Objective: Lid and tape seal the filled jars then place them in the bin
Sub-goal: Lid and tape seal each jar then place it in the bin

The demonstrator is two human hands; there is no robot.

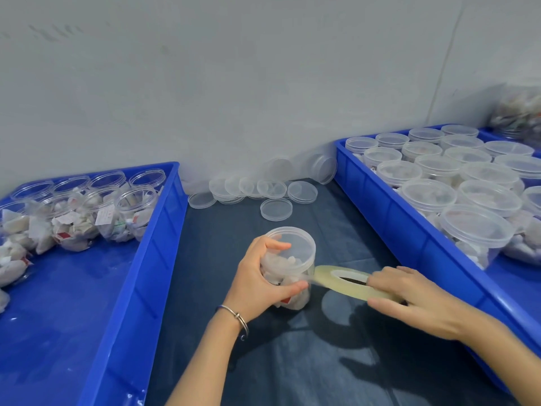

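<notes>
Pale grey wall [234,68] is filling the background, and below it a dark blue-grey cloth surface [292,361] is lying between two blue plastic bins. At the middle of that surface a clear plastic jar filled with white wrapped packets [288,271] is standing upright with a translucent round lid [292,244] sitting on it. The left hand [257,279] is gripping this jar from its left side, fingers curling over the lid's edge and thumb pressing against the jar wall lower down; a thin metal bangle [237,316] is circling that wrist. The right hand [409,297] is holding a yellowish roll of clear tape [345,281] just right of the jar, fingers lying across the top of the roll and thumb underneath, while a short strip of tape is stretching from the roll to the jar wall beside the left thumb. On the left, a blue plastic bin [164,244] is holding open filled jars without lids [117,212], clustered at its far end. On the right, another blue plastic bin [395,212] is holding many lidded filled jars [456,183], packed close together. Loose translucent lids [257,190] are lying overlapped and scattered on the cloth near the wall, between the two bins.
</notes>
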